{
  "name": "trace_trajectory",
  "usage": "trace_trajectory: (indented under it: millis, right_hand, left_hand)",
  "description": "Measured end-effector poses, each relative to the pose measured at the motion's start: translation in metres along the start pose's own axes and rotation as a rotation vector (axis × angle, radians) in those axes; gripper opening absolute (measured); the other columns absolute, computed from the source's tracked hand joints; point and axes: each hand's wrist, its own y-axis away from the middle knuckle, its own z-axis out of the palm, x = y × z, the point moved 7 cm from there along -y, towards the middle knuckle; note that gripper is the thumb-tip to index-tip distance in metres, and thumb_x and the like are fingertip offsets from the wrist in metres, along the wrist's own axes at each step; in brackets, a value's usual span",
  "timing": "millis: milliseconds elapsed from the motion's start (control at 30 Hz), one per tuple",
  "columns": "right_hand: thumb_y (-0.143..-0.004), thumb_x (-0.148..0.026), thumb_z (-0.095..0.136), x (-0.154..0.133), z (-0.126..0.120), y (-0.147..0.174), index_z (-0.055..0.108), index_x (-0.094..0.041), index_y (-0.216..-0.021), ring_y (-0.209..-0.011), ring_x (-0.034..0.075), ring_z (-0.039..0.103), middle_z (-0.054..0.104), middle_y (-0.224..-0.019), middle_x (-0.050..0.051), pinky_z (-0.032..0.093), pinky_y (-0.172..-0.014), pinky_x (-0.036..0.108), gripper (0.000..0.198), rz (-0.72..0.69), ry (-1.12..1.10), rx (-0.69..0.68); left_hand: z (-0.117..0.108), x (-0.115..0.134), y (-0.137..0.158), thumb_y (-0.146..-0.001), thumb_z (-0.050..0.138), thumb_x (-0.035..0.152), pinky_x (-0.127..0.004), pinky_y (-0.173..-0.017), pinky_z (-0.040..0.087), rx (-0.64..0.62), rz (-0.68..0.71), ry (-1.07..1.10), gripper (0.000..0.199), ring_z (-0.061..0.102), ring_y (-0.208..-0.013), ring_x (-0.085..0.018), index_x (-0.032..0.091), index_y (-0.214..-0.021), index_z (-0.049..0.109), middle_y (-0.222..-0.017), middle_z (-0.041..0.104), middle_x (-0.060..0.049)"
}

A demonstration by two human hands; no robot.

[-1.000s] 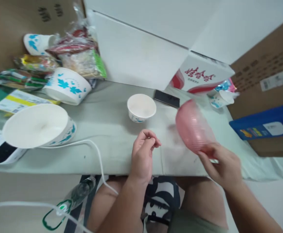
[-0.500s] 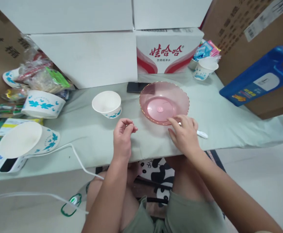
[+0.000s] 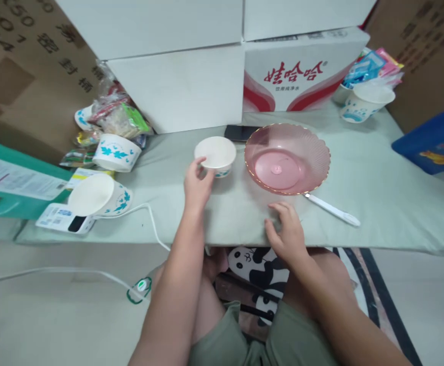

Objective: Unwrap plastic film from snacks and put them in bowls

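White paper cup (image 3: 222,151) stands left of the pink bowl (image 3: 310,158). My left hand (image 3: 198,187) reaches the cup's rim; I cannot tell whether it pinches. I advise light pressure, as paper may buckle. Since the earlier frame, my right hand (image 3: 287,233), fingers spread, has left the bowl's near rim.

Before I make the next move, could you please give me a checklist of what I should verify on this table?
1. Left grip at the small white bowl: ok, fingers are at its near left rim.
2. Firm hold on that bowl: cannot tell.
3. Right grip free: ok, no object shows in it.
4. Pink bowl upright: ok, its opening faces up.
5. White-handled utensil fully visible: not ok, one end disappears at the pink bowl's rim.
6. Phone apart from the pink bowl: cannot tell, they overlap in view.
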Motion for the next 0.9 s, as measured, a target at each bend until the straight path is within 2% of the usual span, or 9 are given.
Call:
trace_trajectory:
  millis: [100, 200, 367, 500, 600, 700, 767, 833, 900]
  right_hand:
    - [-0.091, -0.022, 0.054, -0.002, -0.003, 0.003, 0.055, -0.023, -0.118, -0.1, 0.027, 0.063, 0.062, -0.106, 0.011, 0.054, -0.084, 0.047, 0.027, -0.021, 0.018, -0.021]
    - [-0.09, -0.021, 0.055, -0.012, -0.006, 0.006, 0.056, -0.023, -0.113, -0.094, 0.026, 0.063, 0.064, -0.1, 0.009, 0.055, -0.079, 0.044, 0.023, -0.061, 0.022, -0.035]
    - [-0.09, -0.018, 0.053, -0.048, -0.005, 0.004, 0.057, -0.025, -0.109, -0.089, 0.025, 0.066, 0.065, -0.096, 0.007, 0.056, -0.075, 0.041, 0.02, -0.124, -0.012, -0.123]
    - [-0.093, -0.019, 0.053, -0.089, 0.026, -0.031, 0.057, -0.025, -0.11, -0.09, 0.022, 0.067, 0.067, -0.099, 0.007, 0.056, -0.076, 0.037, 0.019, -0.148, -0.139, -0.306]
    - [-0.094, -0.025, 0.055, -0.121, 0.073, -0.097, 0.056, -0.025, -0.111, -0.088, 0.019, 0.066, 0.066, -0.096, 0.005, 0.055, -0.079, 0.036, 0.017, -0.054, -0.384, -0.326]
    - [-0.088, -0.031, 0.061, -0.15, 0.149, -0.178, 0.053, -0.025, -0.109, -0.08, 0.017, 0.064, 0.064, -0.086, 0.0, 0.054, -0.074, 0.034, 0.023, 0.148, -0.562, -0.342]
    - [-0.083, -0.035, 0.069, -0.162, 0.204, -0.224, 0.052, -0.023, -0.112, -0.086, 0.018, 0.064, 0.066, -0.1, 0.004, 0.054, -0.078, 0.036, 0.036, 0.314, -0.537, -0.341]
    - [-0.077, -0.043, 0.077, -0.171, 0.254, -0.257, 0.051, -0.021, -0.114, -0.093, 0.019, 0.064, 0.064, -0.113, 0.008, 0.054, -0.083, 0.038, 0.05, 0.422, -0.471, -0.372]
    - [-0.075, -0.05, 0.079, -0.176, 0.292, -0.277, 0.054, -0.018, -0.106, -0.093, 0.022, 0.064, 0.064, -0.106, 0.01, 0.055, -0.081, 0.04, 0.05, 0.481, -0.453, -0.399]
  left_hand:
    - [0.013, 0.006, 0.007, -0.08, 0.07, 0.021, -0.04, -0.097, 0.053, -0.039, -0.138, 0.138, 0.049, 0.06, -0.124, -0.029, 0.027, -0.126, 0.057, -0.14, 0.058, -0.012]
    - [0.003, 0.014, 0.009, -0.08, 0.068, 0.018, -0.045, -0.104, 0.05, 0.016, -0.207, 0.161, 0.055, 0.057, -0.129, -0.031, 0.026, -0.132, 0.053, -0.145, 0.053, -0.014]
    - [-0.025, 0.021, 0.011, -0.081, 0.06, 0.017, -0.046, -0.113, 0.041, 0.13, -0.113, 0.137, 0.042, 0.056, -0.128, -0.027, 0.025, -0.122, 0.057, -0.133, 0.058, -0.012]
    - [-0.047, 0.024, 0.022, -0.084, 0.055, 0.022, -0.047, -0.114, 0.038, 0.17, -0.094, 0.184, 0.039, 0.051, -0.13, -0.027, 0.024, -0.122, 0.056, -0.132, 0.057, -0.012]
    - [-0.073, 0.027, 0.033, -0.086, 0.053, 0.024, -0.048, -0.114, 0.037, 0.229, -0.115, 0.216, 0.039, 0.05, -0.13, -0.027, 0.022, -0.125, 0.054, -0.134, 0.054, -0.014]
    - [-0.096, 0.025, 0.044, -0.089, 0.05, 0.025, -0.048, -0.113, 0.038, 0.303, -0.192, 0.278, 0.038, 0.049, -0.13, -0.027, 0.024, -0.127, 0.053, -0.135, 0.051, -0.013]
    - [-0.105, 0.029, 0.048, -0.09, 0.051, 0.026, -0.048, -0.113, 0.037, 0.319, -0.159, 0.303, 0.038, 0.046, -0.133, -0.028, 0.024, -0.128, 0.052, -0.138, 0.049, -0.014]
    - [-0.108, 0.035, 0.05, -0.091, 0.051, 0.026, -0.05, -0.114, 0.036, 0.315, -0.073, 0.303, 0.039, 0.042, -0.137, -0.029, 0.023, -0.13, 0.052, -0.14, 0.047, -0.015]
    - [-0.109, 0.038, 0.051, -0.09, 0.051, 0.025, -0.052, -0.116, 0.033, 0.312, -0.002, 0.279, 0.04, 0.04, -0.139, -0.031, 0.022, -0.13, 0.053, -0.14, 0.046, -0.016]
